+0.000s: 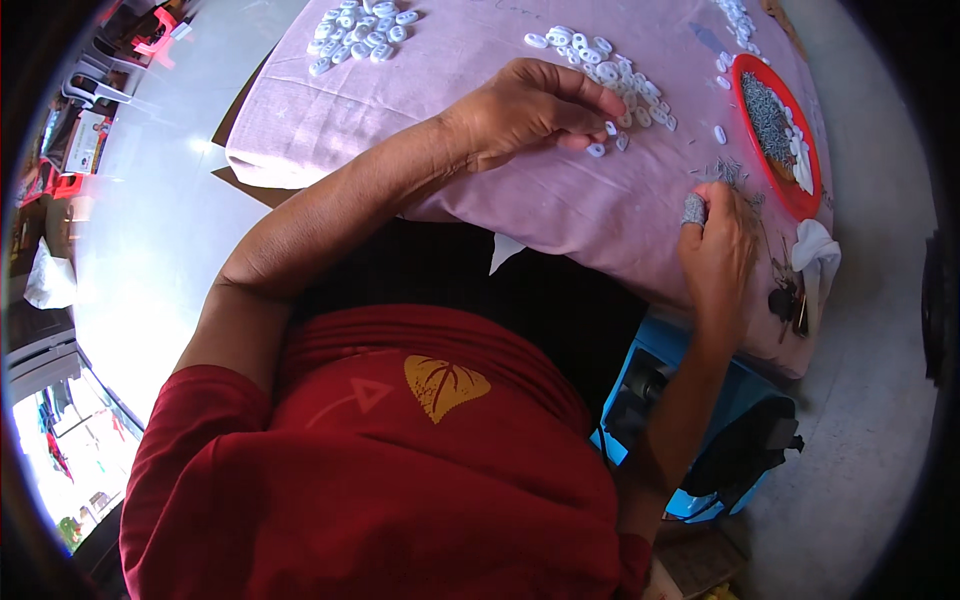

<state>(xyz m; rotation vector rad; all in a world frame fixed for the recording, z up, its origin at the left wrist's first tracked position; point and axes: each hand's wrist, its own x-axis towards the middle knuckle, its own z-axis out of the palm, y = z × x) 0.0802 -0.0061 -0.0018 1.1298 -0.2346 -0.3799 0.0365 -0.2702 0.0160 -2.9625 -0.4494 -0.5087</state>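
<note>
Left hand (555, 108) pinching a small white plastic piece (611, 128): slack pressure could drop it! Right hand (722, 238) curled, grip unclear.

Pink cloth (460, 45) covers the worktop (300, 115). Crumpled white cloth (815, 250) hangs at its right edge, small dark item (782, 302) beside it, kind unclear. Blue case (748, 388) below, black cloth (745, 445) draped over it. Grey floor (870, 420). Far left: white plastic chair (95, 88), red plastic item (153, 45), crumpled white bundle (50, 278). Lower left: bright opening (88, 440), details blurred.
</note>
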